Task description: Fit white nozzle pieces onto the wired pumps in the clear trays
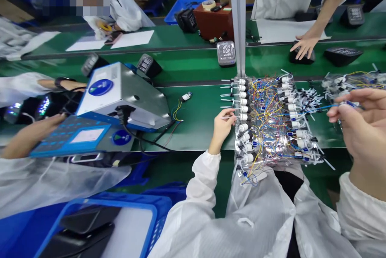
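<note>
My left hand is closed in a pinch on a thin whitish strip, at the left edge of a clear plastic bag. Two columns of small white cylindrical parts lie on this bag, with yellow, blue and red wires tangled between them. Many of the parts have thin pale strips sticking out. My right hand is raised at the right, its thumb and forefinger pinching a blue wire. The wire runs left toward a pile of pale cable ties. A small blue piece shows at the fingertips.
A white and blue test device stands on the green bench at left, beside a co-worker's arms. One loose wired part lies nearby. A metal post rises behind the bag. Across the conveyor, a co-worker's hand touches a black monitor.
</note>
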